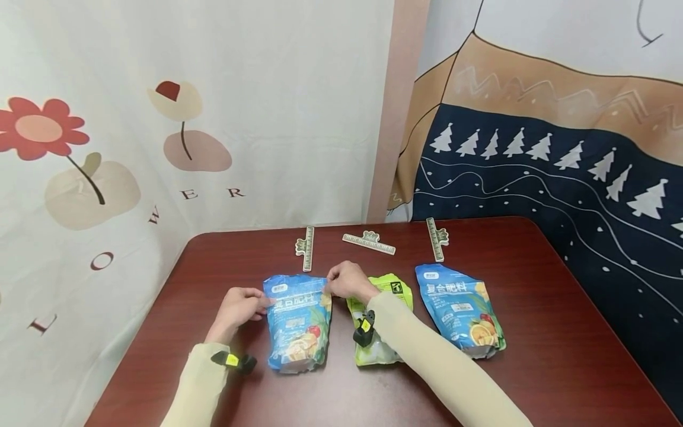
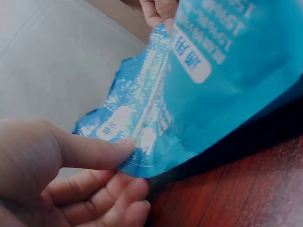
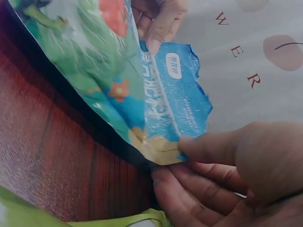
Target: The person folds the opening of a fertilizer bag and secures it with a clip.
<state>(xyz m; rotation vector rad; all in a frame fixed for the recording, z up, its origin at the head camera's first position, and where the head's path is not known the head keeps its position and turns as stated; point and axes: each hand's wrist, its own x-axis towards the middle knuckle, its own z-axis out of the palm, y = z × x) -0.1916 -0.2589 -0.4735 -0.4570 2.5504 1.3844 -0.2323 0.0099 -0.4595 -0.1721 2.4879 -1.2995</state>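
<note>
A blue fertilizer bag [image 1: 295,323] with fruit printed on it lies left of centre on the table. My left hand [image 1: 240,309] pinches its left edge near the top. At the opposite edge, my right hand [image 1: 349,281] pinches the upper corner between thumb and fingers. The left wrist view shows the left thumb on the face of the bag [image 2: 227,104], fingers beneath. In the right wrist view, the right hand [image 3: 241,175] grips the bag [image 3: 94,61] in the same way. The bag's top edge looks jagged and creased across.
A green bag [image 1: 377,351] lies partly under the right forearm, and a second blue bag [image 1: 459,314] lies farther right. Along the back are three ruler-marked clips: one upright [image 1: 308,249], one slanted [image 1: 369,242], one at right [image 1: 437,240]. Printed curtains hang behind the table [image 1: 555,356].
</note>
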